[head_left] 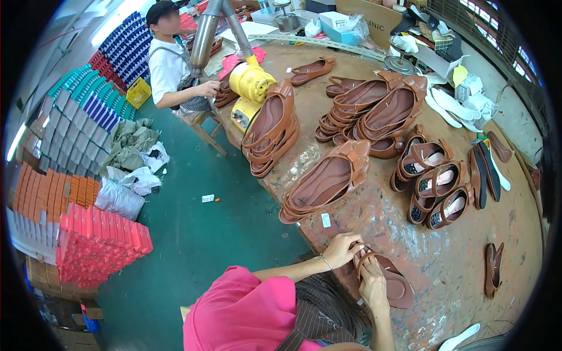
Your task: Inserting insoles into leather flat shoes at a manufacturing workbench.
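Currently, I have the left hand (339, 251) and right hand (373, 284) with fingers pinching the far end of a brown, leathery, open-topped shoe (399, 288) at the scuffed reddish-brown surface's (436, 257) edge; likely light and pliable, best steadied by its sole.

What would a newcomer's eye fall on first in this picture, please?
Probably the bright yellow machine at the upper middle, beside piles of brown shoes on the worn table. Lower down, the left hand and right hand hold a single brown shoe. At left, stacked pink-red boxes stand out against the green floor.
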A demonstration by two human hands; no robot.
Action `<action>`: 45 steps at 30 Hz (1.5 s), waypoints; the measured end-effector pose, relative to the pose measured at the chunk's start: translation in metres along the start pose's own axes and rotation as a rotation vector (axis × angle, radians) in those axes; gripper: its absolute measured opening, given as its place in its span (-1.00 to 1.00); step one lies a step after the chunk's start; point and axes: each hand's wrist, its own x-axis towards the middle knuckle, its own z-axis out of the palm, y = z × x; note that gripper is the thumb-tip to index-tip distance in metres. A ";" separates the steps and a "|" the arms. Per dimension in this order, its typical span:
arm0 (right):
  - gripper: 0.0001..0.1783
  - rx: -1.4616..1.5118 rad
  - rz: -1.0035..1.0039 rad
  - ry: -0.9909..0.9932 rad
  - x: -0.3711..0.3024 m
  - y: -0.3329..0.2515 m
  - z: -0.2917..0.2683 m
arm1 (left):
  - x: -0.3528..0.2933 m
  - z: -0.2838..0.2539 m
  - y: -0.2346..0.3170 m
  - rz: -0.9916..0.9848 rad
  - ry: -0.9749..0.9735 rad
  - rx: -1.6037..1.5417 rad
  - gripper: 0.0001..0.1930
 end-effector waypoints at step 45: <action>-0.59 0.017 0.063 0.016 0.000 -0.004 0.004 | 0.002 0.001 0.003 0.059 0.005 0.110 -0.88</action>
